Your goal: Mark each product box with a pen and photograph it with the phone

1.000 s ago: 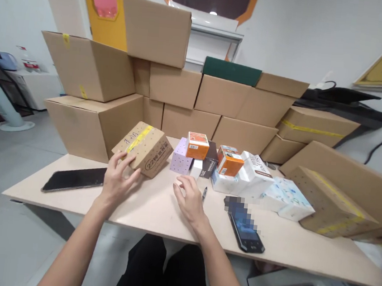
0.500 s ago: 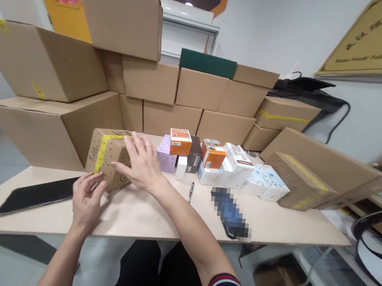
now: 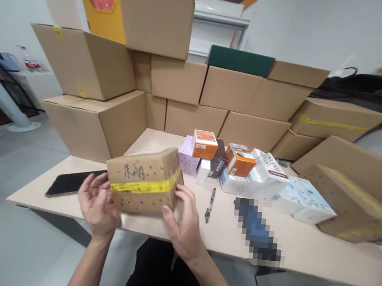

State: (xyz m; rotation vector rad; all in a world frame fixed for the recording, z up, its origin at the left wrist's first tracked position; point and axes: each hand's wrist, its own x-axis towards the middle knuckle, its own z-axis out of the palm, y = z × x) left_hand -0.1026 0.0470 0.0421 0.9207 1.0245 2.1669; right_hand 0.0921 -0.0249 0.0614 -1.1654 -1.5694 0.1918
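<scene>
**Taped carton [image 3: 144, 183] tilted between two bare hands, lower centre-left of frame**

Nearest, lower centre: right hand [image 3: 187, 227] at the carton's right end, left hand [image 3: 100, 211] at its left end. Carton tipped, handwriting and yellow tape facing the wearer, over the near edge of the counter [image 3: 303, 246]. Bit blurred; can't tell if its bottom edge touches down.

Handling, my judgement: right side carries most of the grip, so a fuller left-hand hold under the opposite corner would steady it. Turn it slowly, keep it level, stay off the pen [image 3: 211, 204].

Fingers: right ones moderately wide, straddling the lower right corner, thumb on the near face, the rest along the end. Left ones loosely curled and parted, nothing in their curl; just beside the carton's left edge, contact can't be told.

Further in: dark flat device [image 3: 70, 182] at left, partly behind the left hand; pixelated device [image 3: 257, 229] at right. Mid-frame, orange box [image 3: 204, 148] atop a purple box [image 3: 188, 158]; right of those, white packs [image 3: 271, 174].

Behind: stacked brown cartons [image 3: 177, 80], green panel [image 3: 240, 60] on top. Farthest, upper left, yellow door [image 3: 104, 22].
</scene>
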